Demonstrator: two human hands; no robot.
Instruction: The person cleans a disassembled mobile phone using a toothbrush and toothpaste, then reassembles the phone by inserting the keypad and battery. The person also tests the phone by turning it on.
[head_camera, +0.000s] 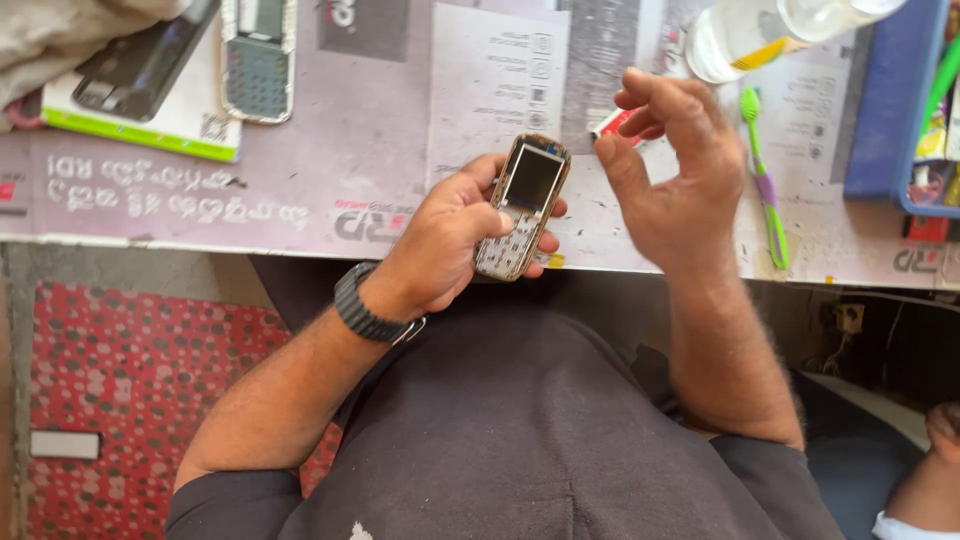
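Left hand (450, 240) clamped around a stripped mobile phone (524, 205), held above the near table edge (200, 245). Right hand (680, 170) hovers just right of it, fingers loosely curled apart, a small red-and-white object (612, 124) beneath them.

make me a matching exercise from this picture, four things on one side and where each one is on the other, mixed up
Things
1. stripped bar phone with bare circuit board and small dark screen
2. green and purple toothbrush
3. small red and white object
4. black ribbed wristwatch

Places
A. lying on the paper-covered table, right of the right hand
B. on the left wrist
C. gripped in the left hand
D. behind the right hand's fingertips

Pairs: 1-C, 2-A, 3-D, 4-B
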